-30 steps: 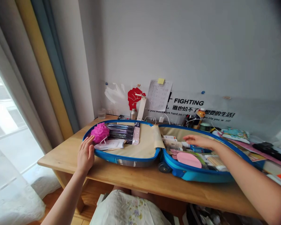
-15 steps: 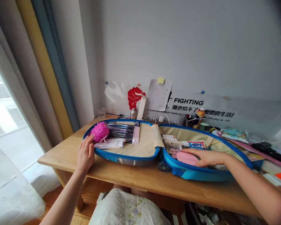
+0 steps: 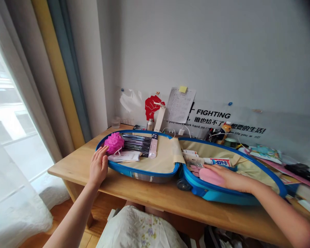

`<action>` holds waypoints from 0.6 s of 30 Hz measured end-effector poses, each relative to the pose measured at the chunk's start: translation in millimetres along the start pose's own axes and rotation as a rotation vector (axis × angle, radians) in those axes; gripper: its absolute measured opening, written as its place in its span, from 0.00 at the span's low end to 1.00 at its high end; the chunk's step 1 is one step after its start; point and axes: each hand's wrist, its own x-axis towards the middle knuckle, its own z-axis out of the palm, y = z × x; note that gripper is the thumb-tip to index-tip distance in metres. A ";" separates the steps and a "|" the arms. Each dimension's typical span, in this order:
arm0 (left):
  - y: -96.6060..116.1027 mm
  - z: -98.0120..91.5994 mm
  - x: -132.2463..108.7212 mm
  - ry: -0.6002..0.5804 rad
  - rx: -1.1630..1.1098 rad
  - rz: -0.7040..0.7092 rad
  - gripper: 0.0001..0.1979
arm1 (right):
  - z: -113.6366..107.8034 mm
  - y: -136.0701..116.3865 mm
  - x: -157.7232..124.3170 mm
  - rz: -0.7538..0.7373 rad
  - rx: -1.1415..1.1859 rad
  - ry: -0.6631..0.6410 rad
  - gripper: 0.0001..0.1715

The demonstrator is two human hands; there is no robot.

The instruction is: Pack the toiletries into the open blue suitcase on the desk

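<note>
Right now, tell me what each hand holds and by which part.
Neither clearly grips anything. The left hand rests flat on the blue suitcase's rim; the right hand lies over a pink oval case.

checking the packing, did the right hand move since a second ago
Yes. The right hand has come toward the near rim of the blue suitcase, from above the tubes at the back onto the pink oval case.

The open suitcase [image 3: 155, 172] fills the counter [image 3: 74, 165] middle; clutter [image 3: 274, 155] blocks the far right; the near left edge stays free.

glossy blue plastic suitcase [image 3: 155, 175], matt wooden desk [image 3: 155, 199], fluffy mesh sponge [image 3: 114, 142]
</note>
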 end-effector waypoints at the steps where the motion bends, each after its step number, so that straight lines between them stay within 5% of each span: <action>1: -0.6 0.2 -0.1 0.000 -0.001 -0.001 0.24 | 0.9 -0.3 0.7 0.000 -0.006 0.013 0.51; 6: -1.6 0.7 -1.0 -0.001 -0.002 -0.006 0.24 | 3.3 8.6 7.5 0.001 0.008 0.080 0.48; 12: 3.1 0.0 -0.4 0.003 -0.002 -0.025 0.24 | -28.0 26.4 17.8 0.021 0.367 0.169 0.22; 15: 4.8 -0.3 0.4 0.002 -0.002 -0.025 0.24 | -55.3 6.8 32.2 -0.032 0.584 0.318 0.26; 18: 5.4 -0.5 0.9 0.001 -0.003 -0.028 0.24 | -71.8 -39.2 59.8 -0.131 0.750 0.350 0.31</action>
